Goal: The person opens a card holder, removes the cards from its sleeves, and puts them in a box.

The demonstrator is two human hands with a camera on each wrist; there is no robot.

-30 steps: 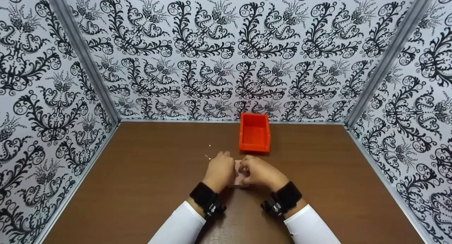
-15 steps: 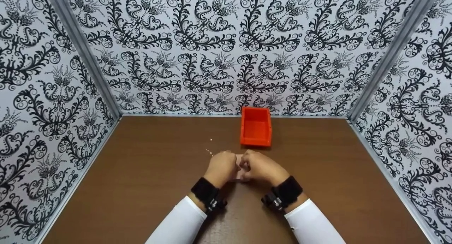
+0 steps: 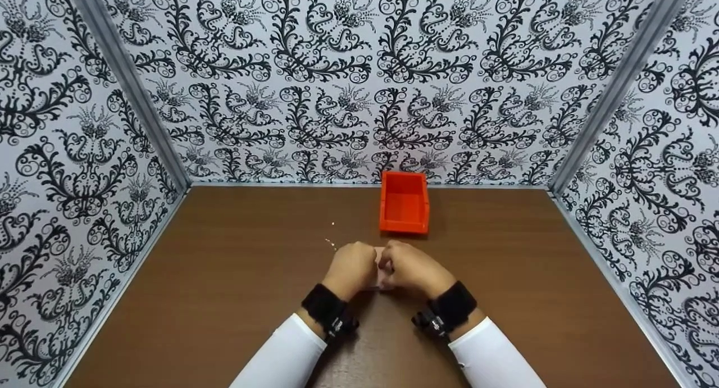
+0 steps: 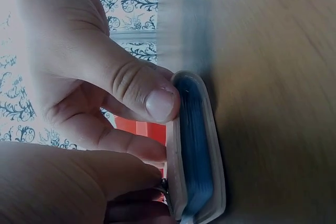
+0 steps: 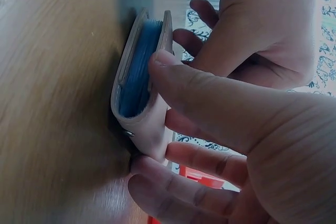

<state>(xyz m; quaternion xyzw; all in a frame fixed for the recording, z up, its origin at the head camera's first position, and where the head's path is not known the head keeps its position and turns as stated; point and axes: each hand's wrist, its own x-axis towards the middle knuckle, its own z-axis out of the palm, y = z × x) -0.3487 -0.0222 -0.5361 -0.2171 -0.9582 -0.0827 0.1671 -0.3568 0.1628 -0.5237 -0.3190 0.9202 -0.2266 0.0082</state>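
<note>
A small pale pink card holder (image 3: 383, 277) with a stack of blue plastic sleeves (image 4: 195, 140) lies folded on the brown table between both hands. My right hand (image 3: 413, 266) grips its spine end, the thumb over the upper cover and the fingers around the rounded edge, as the right wrist view shows. At the opposite end, my left hand (image 3: 351, 267) has its fingers curled in and pinches the upper cover's edge by a small dark metal clasp (image 4: 165, 187). A metal stud (image 5: 128, 134) sits on the spine. Fingers hide much of the cover.
Behind the hands stands an orange-red open bin (image 3: 404, 204), near the back wall. Small pale specks (image 3: 330, 242) lie on the brown tabletop (image 3: 253, 253) just beyond the left hand. Patterned walls (image 3: 359, 96) enclose the table at back and sides.
The left hand's fingers, stretched further forward a second ago, are now curled in closer to the card holder. The right hand keeps nearly the same place; the head view has shifted slightly.
</note>
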